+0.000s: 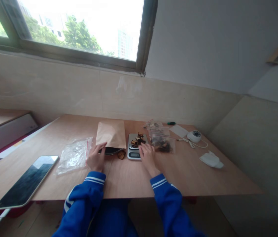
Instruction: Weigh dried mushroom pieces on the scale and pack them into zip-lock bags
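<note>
Blue sleeves with white cuff stripes come up from the bottom edge, and past them I see both hands on the wooden table (183, 177). My left hand (96, 158) rests at the open mouth of a brown paper bag (111, 135), fingers loosely curled on its lower edge; whether they pinch the paper or merely press it down, I cannot tell. My right hand (147, 156) lies at the front of a small kitchen scale (136, 146), fingers spread and slack, holding nothing that I can make out. Dark dried pieces (137, 141) sit piled on the scale's platform, and one stray piece (121, 154) lies on the table between bag and scale. Just right of the scale is a clear bag (162, 140) with more of the dark stuff.

To do this well, I judge I should keep the paper bag's mouth propped wide with the left hand, lift the pieces in small pinches, and avoid leaning on the platform.

Further left lie an empty plastic bag (75, 154) and a phone (28, 181).
</note>
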{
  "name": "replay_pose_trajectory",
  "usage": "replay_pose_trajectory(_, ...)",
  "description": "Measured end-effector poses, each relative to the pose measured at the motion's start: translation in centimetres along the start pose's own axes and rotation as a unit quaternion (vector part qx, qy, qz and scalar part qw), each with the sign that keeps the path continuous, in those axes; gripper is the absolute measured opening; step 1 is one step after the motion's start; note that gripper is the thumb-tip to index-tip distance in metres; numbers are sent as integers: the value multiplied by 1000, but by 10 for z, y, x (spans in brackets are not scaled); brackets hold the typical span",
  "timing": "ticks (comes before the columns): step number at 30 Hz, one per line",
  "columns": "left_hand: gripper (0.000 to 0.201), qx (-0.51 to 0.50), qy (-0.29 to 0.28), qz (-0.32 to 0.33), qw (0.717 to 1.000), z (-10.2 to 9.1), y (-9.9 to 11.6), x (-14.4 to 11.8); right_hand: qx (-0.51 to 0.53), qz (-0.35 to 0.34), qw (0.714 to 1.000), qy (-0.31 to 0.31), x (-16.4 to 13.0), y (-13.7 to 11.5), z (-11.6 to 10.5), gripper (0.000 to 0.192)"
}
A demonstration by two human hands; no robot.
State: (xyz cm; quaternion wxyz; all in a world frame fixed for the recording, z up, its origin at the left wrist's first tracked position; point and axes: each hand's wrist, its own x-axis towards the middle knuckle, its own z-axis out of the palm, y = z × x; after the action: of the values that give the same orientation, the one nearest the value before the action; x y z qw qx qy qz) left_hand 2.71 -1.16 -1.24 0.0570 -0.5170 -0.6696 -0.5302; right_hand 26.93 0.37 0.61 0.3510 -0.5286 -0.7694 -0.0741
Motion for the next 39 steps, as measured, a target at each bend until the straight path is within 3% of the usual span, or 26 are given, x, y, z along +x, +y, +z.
replay_pose_trajectory(4, 20, -2, -1, 7, 1000, 0, 1, 1, 41, -72, 994, -75, -6, -31, -1, 22)
replay_pose_trajectory(7, 20, 0, 4, 0, 1000, -1, 1, 1, 17, -127, 983, -134, -11, -57, 8, 31)
replay_pose_trajectory(12, 21, 7, 7, -12, 1000, -1, 1, 0, -33, -134, 977, -164, -10, -75, 19, 25)
replay_pose_trajectory(15, 20, 12, 11, -5, 1000, 0, 0, -1, 10, -153, 971, -185, -10, -76, 8, 14)
replay_pose_trajectory(18, 20, 13, 9, 2, 1000, 0, 0, -1, 141, -162, 954, -210, -5, -71, -17, 9)
replay_pose_trajectory(21, 20, 10, 7, 3, 1000, 0, 0, -1, 219, -106, 958, -151, 14, -55, -46, 13)
replay_pose_trajectory(24, 22, 5, 6, 14, 1000, 0, 1, -1, 157, -34, 985, -59, 45, -34, -57, 16)
replay_pose_trajectory(26, 23, 4, 5, 22, 1000, 0, 0, 0, 90, -7, 995, -46, 64, -21, -50, 18)
replay_pose_trajectory(30, 23, -7, 8, 21, 1000, 2, -4, 0, -12, 12, 997, -82, 87, -6, -17, 19)
replay_pose_trajectory(33, 25, -41, 15, 17, 999, 4, -7, 0, -44, 16, 993, -105, 88, -5, 0, 23)
replay_pose_trajectory(35, 29, -62, 29, 5, 998, 4, -7, 1, -21, 31, 995, -95, 80, -9, 0, 28)
replay_pose_trajectory(39, 27, -92, 35, 13, 995, 5, -5, 1, 158, 28, 986, -38, 48, -38, -18, 41)
